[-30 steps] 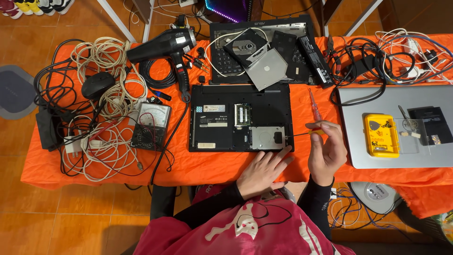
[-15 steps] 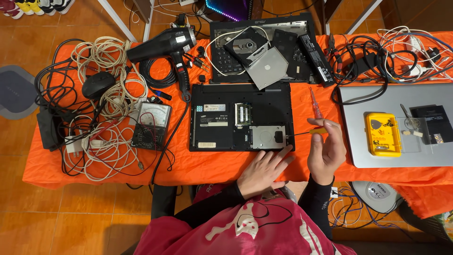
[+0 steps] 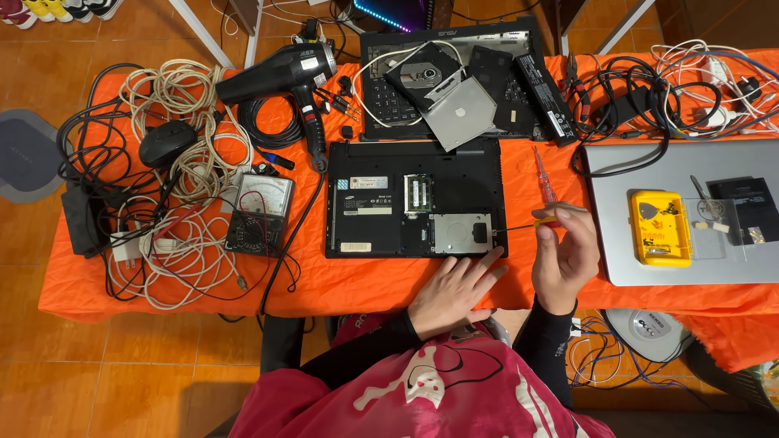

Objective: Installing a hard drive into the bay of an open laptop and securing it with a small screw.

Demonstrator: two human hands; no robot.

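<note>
Slim yellow-handled screwdriver (image 3: 523, 225) pinched in my raised right hand (image 3: 565, 258), tip at open black laptop base (image 3: 414, 197); left hand (image 3: 454, 294) flat, released; yellow parts tray (image 3: 659, 228) holds small bits.

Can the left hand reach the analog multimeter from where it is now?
Probably yes: the left hand rests at the open laptop, and only loose cables lie before the analog multimeter.

Bare hands, black sleeves, pink top

Behind the left hand (image 3: 454, 294) and right hand (image 3: 565, 258), tight black sleeves reach the wrists; the right cuff bears small pale lettering. The loose magenta-pink top carries white cartoon shapes.
</note>
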